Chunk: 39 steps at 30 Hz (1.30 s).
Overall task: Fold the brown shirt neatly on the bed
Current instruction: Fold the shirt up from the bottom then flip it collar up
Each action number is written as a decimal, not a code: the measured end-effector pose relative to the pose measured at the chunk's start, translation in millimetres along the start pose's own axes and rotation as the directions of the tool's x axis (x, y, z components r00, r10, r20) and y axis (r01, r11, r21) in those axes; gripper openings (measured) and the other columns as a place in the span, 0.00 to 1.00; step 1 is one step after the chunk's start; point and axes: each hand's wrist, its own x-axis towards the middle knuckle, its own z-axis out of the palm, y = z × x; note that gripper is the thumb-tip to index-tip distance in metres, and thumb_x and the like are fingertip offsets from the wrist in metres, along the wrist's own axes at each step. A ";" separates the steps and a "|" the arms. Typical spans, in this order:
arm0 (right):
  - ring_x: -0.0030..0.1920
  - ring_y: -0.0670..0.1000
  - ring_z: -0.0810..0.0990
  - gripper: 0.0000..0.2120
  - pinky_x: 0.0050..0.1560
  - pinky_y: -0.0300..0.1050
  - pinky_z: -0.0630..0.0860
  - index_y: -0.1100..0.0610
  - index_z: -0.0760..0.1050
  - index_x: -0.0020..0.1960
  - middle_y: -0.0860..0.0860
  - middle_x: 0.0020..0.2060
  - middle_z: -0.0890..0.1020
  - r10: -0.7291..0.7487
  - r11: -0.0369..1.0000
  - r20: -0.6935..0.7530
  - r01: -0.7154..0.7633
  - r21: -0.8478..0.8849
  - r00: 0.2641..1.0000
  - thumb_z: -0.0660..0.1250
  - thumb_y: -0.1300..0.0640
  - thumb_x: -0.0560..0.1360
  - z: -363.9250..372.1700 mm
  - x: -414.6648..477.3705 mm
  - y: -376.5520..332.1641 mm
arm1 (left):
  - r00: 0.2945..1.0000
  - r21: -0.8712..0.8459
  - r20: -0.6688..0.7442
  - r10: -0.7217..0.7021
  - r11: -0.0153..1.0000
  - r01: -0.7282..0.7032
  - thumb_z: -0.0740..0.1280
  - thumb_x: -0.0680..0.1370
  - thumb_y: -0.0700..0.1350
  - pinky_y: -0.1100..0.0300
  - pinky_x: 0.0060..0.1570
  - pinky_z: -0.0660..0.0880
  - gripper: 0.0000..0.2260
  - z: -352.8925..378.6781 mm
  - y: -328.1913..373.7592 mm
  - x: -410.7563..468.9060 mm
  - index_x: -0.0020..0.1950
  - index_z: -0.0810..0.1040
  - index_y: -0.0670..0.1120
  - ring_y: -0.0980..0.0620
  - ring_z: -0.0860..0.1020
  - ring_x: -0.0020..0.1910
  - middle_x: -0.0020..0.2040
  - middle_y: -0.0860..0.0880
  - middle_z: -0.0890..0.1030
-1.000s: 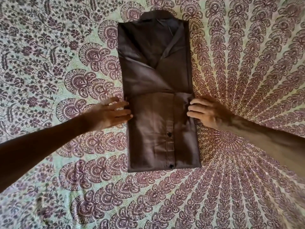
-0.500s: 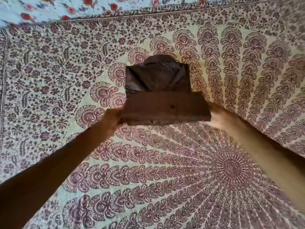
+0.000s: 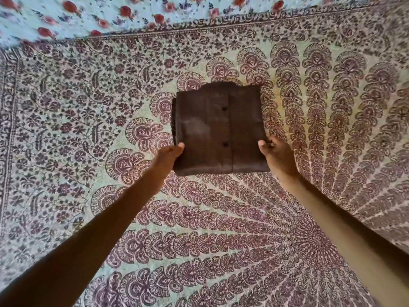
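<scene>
Neatly square, matte brown shirt (image 3: 218, 129)

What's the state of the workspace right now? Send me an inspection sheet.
Surface: patterned bedspread covers the bed and lies fairly flat.
Job's things: brown shirt, folded into a compact rectangle, button placket up, two buttons showing.
Clutter: nothing seen.
Hands: left hand and right hand grip the shirt's side edges near its front corners.
Cables: nothing seen.
Surroundings: floral sheet with red flowers, beyond the bedspread's far border.
</scene>
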 end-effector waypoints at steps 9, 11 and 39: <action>0.31 0.54 0.74 0.12 0.25 0.39 0.59 0.60 0.74 0.61 0.53 0.34 0.78 -0.104 0.959 -0.115 0.069 -0.275 0.988 0.58 0.57 0.82 21.5 -3.4 -9.3 | 0.887 0.447 -0.337 0.316 0.883 -0.144 0.58 0.82 0.50 0.61 0.30 0.63 0.11 22.2 -22.9 -11.1 0.56 0.72 0.44 0.49 0.73 0.36 0.42 0.48 0.77; 0.32 0.55 0.76 0.12 0.27 0.40 0.60 0.59 0.74 0.63 0.56 0.35 0.80 -0.104 0.953 -0.106 0.069 -0.296 0.989 0.58 0.57 0.83 22.6 0.8 -9.6 | 0.883 0.444 -0.364 0.296 0.888 -0.115 0.56 0.82 0.53 0.60 0.34 0.66 0.13 24.3 -18.9 -8.7 0.57 0.72 0.44 0.48 0.74 0.37 0.42 0.47 0.78; 0.42 0.51 0.76 0.15 0.40 0.42 0.66 0.57 0.76 0.56 0.50 0.45 0.79 0.170 0.976 -0.217 -0.194 -0.094 0.961 0.69 0.48 0.76 36.0 57.6 -39.1 | 0.865 0.251 -0.468 0.180 0.966 -0.065 0.75 0.69 0.50 0.49 0.59 0.73 0.13 32.2 63.2 48.5 0.50 0.79 0.46 0.45 0.75 0.57 0.55 0.46 0.77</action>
